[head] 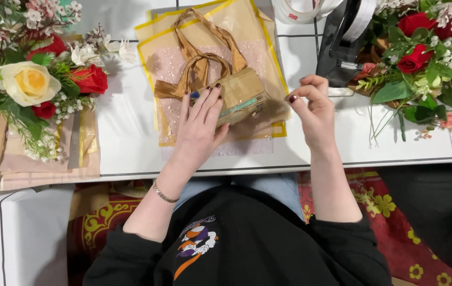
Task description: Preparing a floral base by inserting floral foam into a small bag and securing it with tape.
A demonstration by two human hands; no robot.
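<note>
**Hand Positions at the Gold-Wrapped Packet**

We take the white table [130, 132] as the landmark. On its centre we see a stack of clear wrapping sheets [268, 58] with yellow borders. To the table's left edge sits a flower arrangement [30, 79] with a cream rose; at its right edge sits a second bouquet [422, 53] of red roses. A black tape dispenser [342, 42] stands at the far side of the table, beside that bouquet.

On the sheets lies a small gold-wrapped packet [244, 92], with a gold ribbon [199, 58] looped above it.

Our left hand [199, 127] lies flat, fingers spread, pressing the packet's left end. Our right hand [316, 108] hovers just right of the packet, thumb and forefinger pinched together; we cannot tell what, if anything, they pinch.
</note>
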